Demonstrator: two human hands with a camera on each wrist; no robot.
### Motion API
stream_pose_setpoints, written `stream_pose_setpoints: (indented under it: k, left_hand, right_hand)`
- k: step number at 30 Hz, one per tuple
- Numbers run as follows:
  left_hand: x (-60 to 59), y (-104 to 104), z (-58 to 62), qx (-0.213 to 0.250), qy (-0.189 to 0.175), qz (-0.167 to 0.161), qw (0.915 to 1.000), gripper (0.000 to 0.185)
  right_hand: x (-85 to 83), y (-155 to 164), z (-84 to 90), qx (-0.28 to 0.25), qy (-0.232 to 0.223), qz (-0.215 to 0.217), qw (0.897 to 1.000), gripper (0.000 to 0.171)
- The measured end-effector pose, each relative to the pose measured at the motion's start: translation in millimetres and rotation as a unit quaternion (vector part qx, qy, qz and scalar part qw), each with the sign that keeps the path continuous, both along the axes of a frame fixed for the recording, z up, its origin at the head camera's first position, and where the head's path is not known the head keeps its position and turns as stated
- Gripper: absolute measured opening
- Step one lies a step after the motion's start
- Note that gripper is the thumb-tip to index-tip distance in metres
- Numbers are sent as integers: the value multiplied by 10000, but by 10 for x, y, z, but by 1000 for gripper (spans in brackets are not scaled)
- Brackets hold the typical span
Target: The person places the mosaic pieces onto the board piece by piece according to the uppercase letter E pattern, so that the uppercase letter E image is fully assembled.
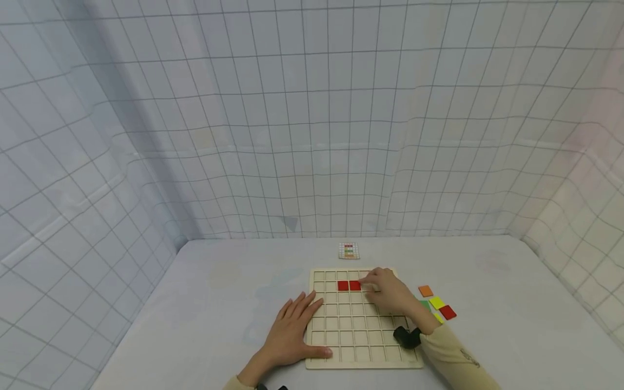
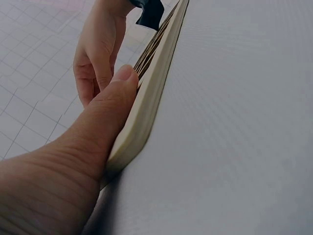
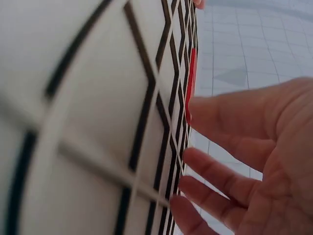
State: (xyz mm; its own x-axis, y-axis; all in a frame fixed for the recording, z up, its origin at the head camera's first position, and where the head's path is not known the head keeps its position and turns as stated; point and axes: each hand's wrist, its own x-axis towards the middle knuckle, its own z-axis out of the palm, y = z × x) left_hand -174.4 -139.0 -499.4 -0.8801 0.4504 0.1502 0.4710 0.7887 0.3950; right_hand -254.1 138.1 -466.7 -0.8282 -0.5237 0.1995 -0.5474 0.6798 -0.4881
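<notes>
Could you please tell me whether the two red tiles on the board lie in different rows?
No, one red tile and the other red tile sit side by side in the same row of the board.

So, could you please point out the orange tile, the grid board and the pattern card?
Orange tile [image 1: 426, 291]: head view, top face.
Grid board [image 1: 359, 323]: head view, bare cell.
Pattern card [image 1: 349, 251]: head view, printed face.

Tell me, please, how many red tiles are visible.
3: on the board, a left red tile and a right red tile, side by side; a third red tile on the table, right of the board. The right arm may hide others.
</notes>
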Motion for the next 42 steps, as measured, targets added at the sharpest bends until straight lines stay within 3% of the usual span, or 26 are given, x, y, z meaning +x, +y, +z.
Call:
stream_pose_setpoints:
  k: [5, 11, 17, 23, 28, 34, 42]
  left_hand:
    - [1, -1, 13, 25, 14, -47, 10000, 102]
    - [-9, -2, 1, -6, 4, 7, 10000, 104]
    - [-7, 2, -2, 17, -9, 4, 10000, 104]
    - [-10, -1, -18, -30, -14, 57, 10000, 104]
    - [-9, -8, -28, -33, 18, 40, 10000, 104]
    - [-6, -14, -26, 2, 49, -14, 10000, 103]
    - [-7, -10, -26, -19, 50, 13, 10000, 104]
  right_hand:
    - [58, 202, 44, -200, -371, 333, 9986, 22]
    - [193, 463, 165, -549, -528, 257, 9968, 20]
    - [316, 789, 149, -405, -257, -258, 9985, 16]
    - [408, 1091, 171, 40, -198, -1156, 9931, 17]
    - [425, 1309, 162, 460, -643, -1866, 9792, 38]
    - [408, 1469, 106, 605, -1370, -2206, 9638, 56]
    - [398, 1555, 18, 326, -1609, -2377, 9574, 53]
